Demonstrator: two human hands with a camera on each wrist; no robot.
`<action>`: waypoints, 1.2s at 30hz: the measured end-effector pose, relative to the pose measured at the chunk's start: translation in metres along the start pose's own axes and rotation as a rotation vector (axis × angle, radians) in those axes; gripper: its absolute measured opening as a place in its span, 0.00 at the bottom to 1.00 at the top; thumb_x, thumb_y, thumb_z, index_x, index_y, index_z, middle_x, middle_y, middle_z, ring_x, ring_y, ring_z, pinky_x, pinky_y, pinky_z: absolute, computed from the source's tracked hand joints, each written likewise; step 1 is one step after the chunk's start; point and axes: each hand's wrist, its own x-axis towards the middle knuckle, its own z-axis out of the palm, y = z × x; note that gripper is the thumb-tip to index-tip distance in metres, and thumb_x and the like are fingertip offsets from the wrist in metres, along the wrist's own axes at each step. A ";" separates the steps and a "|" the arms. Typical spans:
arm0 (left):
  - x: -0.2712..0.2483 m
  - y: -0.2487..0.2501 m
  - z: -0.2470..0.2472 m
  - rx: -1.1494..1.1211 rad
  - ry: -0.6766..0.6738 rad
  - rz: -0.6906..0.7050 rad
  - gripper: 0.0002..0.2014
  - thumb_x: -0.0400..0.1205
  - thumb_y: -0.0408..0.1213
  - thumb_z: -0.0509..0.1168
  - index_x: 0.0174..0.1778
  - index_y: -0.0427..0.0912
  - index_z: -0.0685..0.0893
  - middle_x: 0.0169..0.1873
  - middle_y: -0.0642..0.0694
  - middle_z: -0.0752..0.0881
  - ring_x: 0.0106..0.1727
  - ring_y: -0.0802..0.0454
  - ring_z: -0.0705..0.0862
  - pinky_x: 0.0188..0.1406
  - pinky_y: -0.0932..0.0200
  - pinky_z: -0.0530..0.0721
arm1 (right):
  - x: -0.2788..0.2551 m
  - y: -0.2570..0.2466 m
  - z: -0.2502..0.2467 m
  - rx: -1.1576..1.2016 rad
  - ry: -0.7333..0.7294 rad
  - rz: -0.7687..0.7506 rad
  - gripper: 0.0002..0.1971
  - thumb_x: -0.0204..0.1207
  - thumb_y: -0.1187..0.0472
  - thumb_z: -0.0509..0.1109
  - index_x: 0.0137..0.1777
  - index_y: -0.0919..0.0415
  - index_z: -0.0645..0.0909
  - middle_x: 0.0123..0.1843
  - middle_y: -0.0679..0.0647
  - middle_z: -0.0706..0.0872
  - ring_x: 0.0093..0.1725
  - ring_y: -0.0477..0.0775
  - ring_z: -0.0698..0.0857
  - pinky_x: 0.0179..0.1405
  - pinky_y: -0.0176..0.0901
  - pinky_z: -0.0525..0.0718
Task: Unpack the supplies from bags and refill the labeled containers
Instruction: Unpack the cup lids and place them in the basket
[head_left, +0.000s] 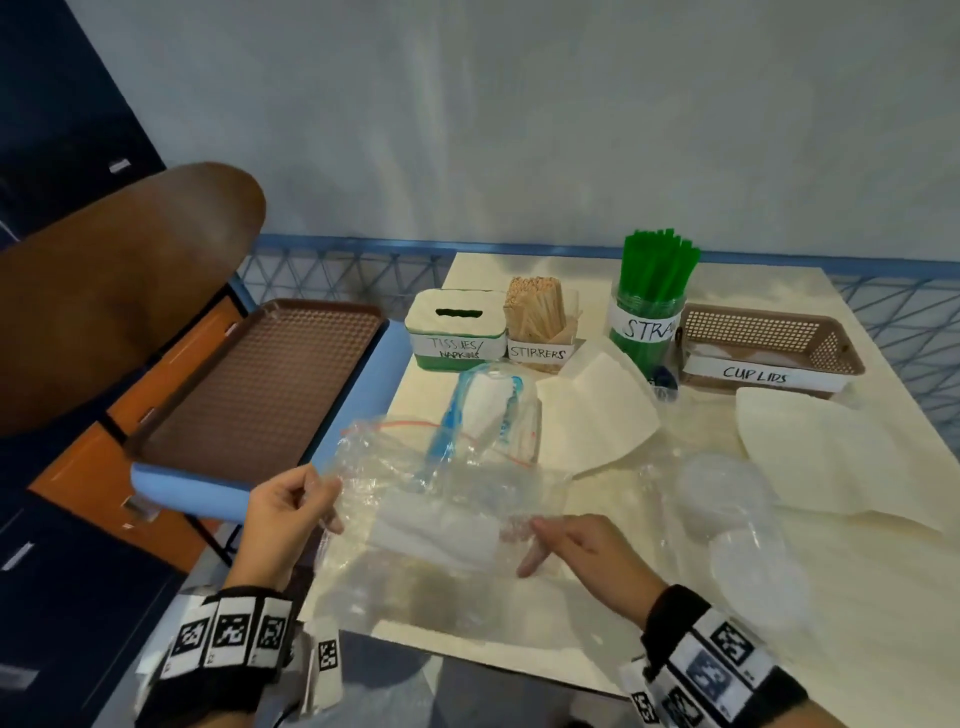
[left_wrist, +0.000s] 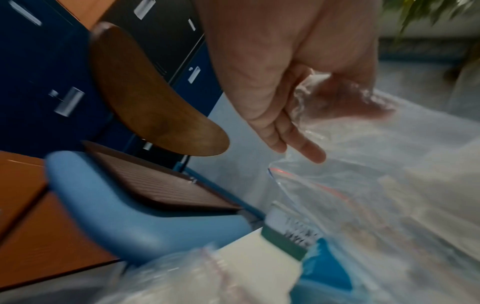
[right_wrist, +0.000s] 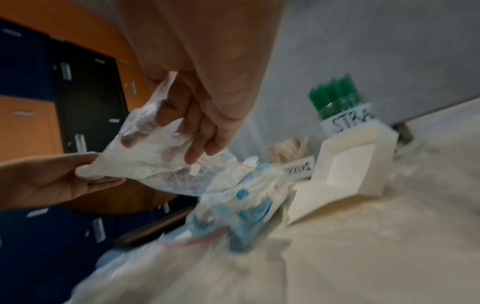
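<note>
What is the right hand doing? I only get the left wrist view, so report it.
Observer: The right hand pinches the far edge of the crumpled clear plastic bag that the left hand grips.
Operator: Report the straws.
Observer: The clear jar of green straws stands upright and packed at the back of the table.
Operator: Check the cup lids container.
Observer: The brown perforated basket labelled CUP LIDS looks nearly empty; clear round plastic lids lie outside it, nearer the person.
</note>
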 end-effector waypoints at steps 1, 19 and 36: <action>-0.004 -0.009 -0.008 0.032 0.008 -0.029 0.18 0.80 0.19 0.61 0.25 0.36 0.69 0.12 0.49 0.75 0.17 0.61 0.75 0.25 0.71 0.77 | 0.004 0.007 0.012 -0.016 -0.049 0.029 0.25 0.81 0.45 0.55 0.30 0.47 0.89 0.47 0.41 0.90 0.54 0.34 0.84 0.60 0.23 0.71; -0.006 -0.107 -0.001 1.256 0.094 -0.166 0.15 0.82 0.51 0.57 0.49 0.41 0.75 0.37 0.40 0.88 0.40 0.40 0.86 0.45 0.47 0.73 | 0.046 0.044 0.058 -0.312 0.201 0.414 0.14 0.78 0.52 0.67 0.53 0.57 0.65 0.45 0.52 0.80 0.47 0.55 0.82 0.44 0.39 0.73; 0.000 -0.141 0.028 1.275 -0.444 0.072 0.32 0.84 0.58 0.31 0.83 0.47 0.44 0.83 0.44 0.44 0.83 0.45 0.39 0.70 0.33 0.66 | 0.091 0.065 0.135 -1.155 -0.233 -0.079 0.58 0.58 0.25 0.56 0.82 0.59 0.42 0.84 0.59 0.40 0.83 0.63 0.40 0.75 0.65 0.42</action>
